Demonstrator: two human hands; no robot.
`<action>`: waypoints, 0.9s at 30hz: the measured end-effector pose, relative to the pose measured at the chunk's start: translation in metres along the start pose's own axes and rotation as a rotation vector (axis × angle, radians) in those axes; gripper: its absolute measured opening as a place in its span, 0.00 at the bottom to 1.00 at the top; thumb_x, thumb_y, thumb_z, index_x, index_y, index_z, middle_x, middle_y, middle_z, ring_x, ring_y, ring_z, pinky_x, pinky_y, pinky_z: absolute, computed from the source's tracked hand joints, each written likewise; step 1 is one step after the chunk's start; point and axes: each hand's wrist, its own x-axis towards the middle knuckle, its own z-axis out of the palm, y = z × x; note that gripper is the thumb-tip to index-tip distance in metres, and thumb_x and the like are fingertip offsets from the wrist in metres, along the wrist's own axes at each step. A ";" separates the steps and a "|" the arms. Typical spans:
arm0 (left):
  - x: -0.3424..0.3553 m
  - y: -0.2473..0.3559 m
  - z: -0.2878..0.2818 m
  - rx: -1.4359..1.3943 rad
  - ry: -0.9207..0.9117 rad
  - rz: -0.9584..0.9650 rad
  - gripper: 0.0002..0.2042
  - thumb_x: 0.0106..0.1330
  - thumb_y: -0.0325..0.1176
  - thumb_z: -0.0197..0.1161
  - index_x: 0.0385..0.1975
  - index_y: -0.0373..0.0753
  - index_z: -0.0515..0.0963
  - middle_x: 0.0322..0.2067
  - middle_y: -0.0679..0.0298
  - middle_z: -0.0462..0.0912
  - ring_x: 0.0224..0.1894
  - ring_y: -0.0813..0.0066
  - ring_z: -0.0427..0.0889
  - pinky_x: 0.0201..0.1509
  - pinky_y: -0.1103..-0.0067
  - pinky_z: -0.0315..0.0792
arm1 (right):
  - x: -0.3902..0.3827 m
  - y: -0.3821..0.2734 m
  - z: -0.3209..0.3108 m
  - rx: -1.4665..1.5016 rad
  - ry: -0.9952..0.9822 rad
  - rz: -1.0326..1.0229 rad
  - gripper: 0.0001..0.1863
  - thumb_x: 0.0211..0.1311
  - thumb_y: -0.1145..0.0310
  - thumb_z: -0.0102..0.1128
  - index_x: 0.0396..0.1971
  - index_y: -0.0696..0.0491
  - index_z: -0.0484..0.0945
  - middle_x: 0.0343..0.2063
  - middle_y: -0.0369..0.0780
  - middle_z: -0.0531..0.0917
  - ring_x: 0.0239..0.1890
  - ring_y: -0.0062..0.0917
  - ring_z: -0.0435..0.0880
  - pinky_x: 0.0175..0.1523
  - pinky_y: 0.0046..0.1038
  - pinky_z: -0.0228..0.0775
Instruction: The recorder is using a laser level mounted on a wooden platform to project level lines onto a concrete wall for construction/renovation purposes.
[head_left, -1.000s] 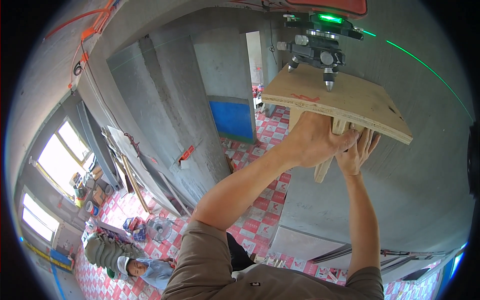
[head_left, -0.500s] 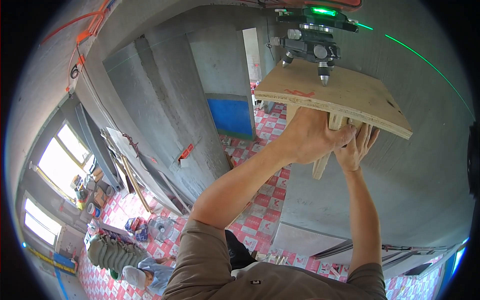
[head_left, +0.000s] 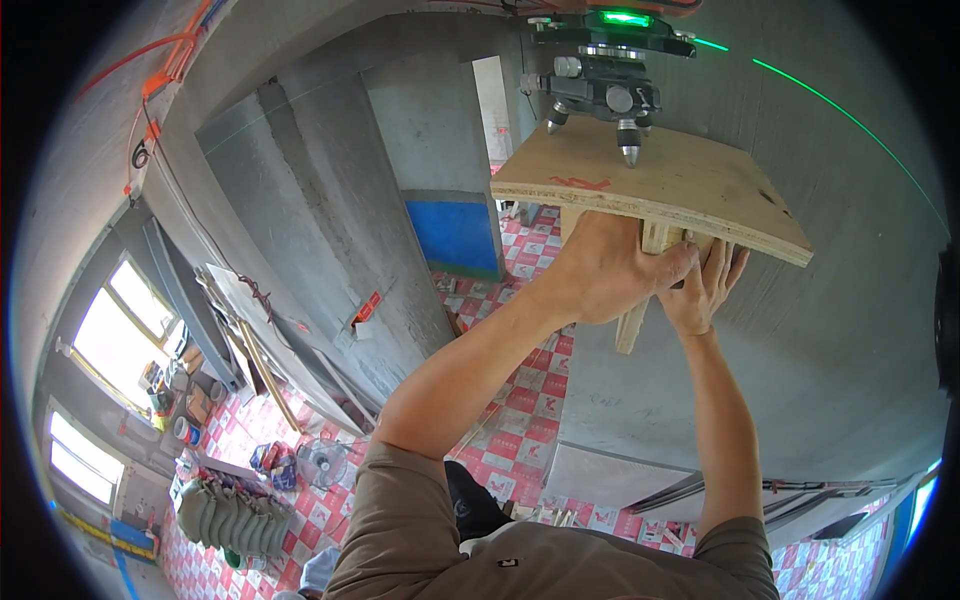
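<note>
A plywood shelf (head_left: 660,165) projects from the grey wall at head height, with wooden supports under it. On the shelf stands a black laser level (head_left: 615,85) on short pointed metal feet; its lit green window is on top. Below the board, my left hand (head_left: 605,270) is closed around the upright wooden batten (head_left: 630,328), its fingers mostly hidden by the wrist and board. My right hand (head_left: 697,295) is close beside it on the right, fingers curled up against the wooden support under the board. Its thumb is hidden.
A green laser line (head_left: 840,108) crosses the wall. Red-and-white sheeting (head_left: 530,410) covers the floor. Boards lean by the left wall, near a fan (head_left: 322,462) and a stack of grey-green sacks (head_left: 225,515). Part of another person (head_left: 318,572) shows at the lower edge.
The view has shifted slightly, so the shelf and laser level sit a little further left. My hands keep their hold. The other person has moved mostly out of sight at the lower edge.
</note>
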 end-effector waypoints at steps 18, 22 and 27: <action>-0.001 0.002 -0.002 0.049 0.053 0.105 0.20 0.56 0.35 0.63 0.48 0.33 0.77 0.42 0.49 0.82 0.45 0.51 0.80 0.52 0.66 0.73 | 0.003 -0.005 -0.005 0.004 -0.016 -0.029 0.32 0.57 0.54 0.68 0.60 0.51 0.72 0.64 0.58 0.67 0.69 0.51 0.63 0.72 0.60 0.41; -0.001 0.002 -0.002 0.068 0.014 0.043 0.21 0.55 0.36 0.63 0.48 0.33 0.77 0.44 0.48 0.82 0.47 0.50 0.80 0.53 0.66 0.73 | -0.002 -0.001 -0.003 -0.015 -0.021 -0.027 0.32 0.57 0.54 0.68 0.59 0.53 0.72 0.64 0.57 0.66 0.70 0.51 0.61 0.72 0.60 0.40; -0.001 -0.002 -0.003 0.067 0.004 0.055 0.21 0.56 0.38 0.63 0.48 0.33 0.77 0.44 0.48 0.82 0.47 0.49 0.80 0.53 0.66 0.73 | 0.001 -0.006 -0.002 -0.002 -0.001 -0.036 0.33 0.57 0.54 0.68 0.60 0.52 0.72 0.65 0.56 0.66 0.70 0.50 0.61 0.72 0.60 0.40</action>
